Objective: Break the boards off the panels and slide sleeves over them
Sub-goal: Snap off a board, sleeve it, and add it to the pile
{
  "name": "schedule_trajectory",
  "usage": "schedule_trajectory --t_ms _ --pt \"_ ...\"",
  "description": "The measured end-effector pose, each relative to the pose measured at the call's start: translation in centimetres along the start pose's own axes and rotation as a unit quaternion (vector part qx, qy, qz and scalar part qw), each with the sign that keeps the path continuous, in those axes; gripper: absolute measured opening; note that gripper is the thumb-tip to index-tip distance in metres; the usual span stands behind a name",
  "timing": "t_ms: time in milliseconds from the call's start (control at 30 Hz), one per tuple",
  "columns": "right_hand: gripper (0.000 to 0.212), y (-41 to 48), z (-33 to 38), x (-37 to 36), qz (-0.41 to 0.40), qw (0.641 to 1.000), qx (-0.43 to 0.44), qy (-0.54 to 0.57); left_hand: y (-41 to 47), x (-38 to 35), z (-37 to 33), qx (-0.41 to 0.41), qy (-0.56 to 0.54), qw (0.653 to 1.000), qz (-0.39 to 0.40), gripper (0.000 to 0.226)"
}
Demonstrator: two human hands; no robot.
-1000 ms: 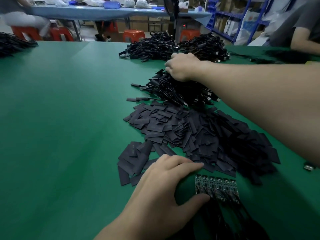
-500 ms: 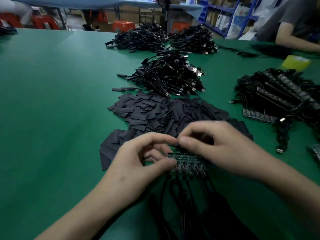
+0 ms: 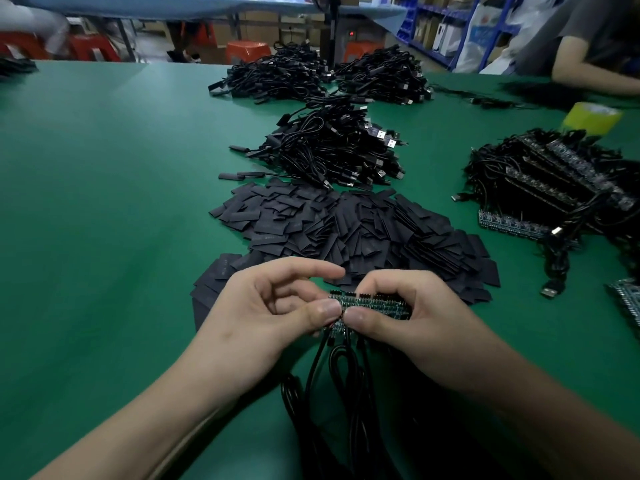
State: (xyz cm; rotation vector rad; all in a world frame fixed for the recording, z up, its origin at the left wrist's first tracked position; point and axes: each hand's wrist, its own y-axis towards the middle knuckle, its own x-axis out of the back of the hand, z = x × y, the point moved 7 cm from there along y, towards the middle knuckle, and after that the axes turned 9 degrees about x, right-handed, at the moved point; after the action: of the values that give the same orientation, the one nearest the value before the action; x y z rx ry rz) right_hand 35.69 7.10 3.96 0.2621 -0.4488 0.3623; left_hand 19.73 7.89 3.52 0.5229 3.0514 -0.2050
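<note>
On the green worktop (image 3: pixel 104 202), a broad heap of black sleeves (image 3: pixel 346 230) at centre, cable piles (image 3: pixel 336 150) beyond it. Just nearer than the heap, left hand (image 3: pixel 263 313) and right hand (image 3: pixel 415 317) together on one panel (image 3: pixel 377 304), black cables (image 3: pixel 343 375) trailing from its near edge. Pinches the end board (image 3: pixel 337 328) in the left grip, forefinger stretched out above; clasps the rest of the panel in the right grip, thumbs side by side.

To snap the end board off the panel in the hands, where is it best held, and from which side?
I would pinch the panel by its flat faces, thumb above, fingers below: left hand on the end board from the left, right hand on the rest from the right. The cables hang off the near edge.
</note>
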Motion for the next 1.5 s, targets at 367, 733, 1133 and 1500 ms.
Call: schedule_trajectory --t_ms 367,733,1133,1500 --pt "0.017 0.0 -0.6 -0.9 0.038 0.99 -0.029 0.13 0.3 -0.2 0.8 0.062 -0.053 0.996 0.041 0.038" --pt "0.016 0.0 -0.3 -1.0 0.054 0.983 -0.019 0.175 0.4 -0.3 1.4 0.076 -0.086 0.991 0.065 0.037" --pt "0.039 -0.5 2.1 0.2 -0.073 0.966 0.119 -0.219 0.0 1.1 0.1 -0.07 -0.001 0.996 -0.047 0.032" --pt "0.018 -0.1 3.9 0.8 -0.064 0.946 0.084 0.308 -0.2 5.7 -2.0 -0.114 0.486 0.818 -0.288 0.062"
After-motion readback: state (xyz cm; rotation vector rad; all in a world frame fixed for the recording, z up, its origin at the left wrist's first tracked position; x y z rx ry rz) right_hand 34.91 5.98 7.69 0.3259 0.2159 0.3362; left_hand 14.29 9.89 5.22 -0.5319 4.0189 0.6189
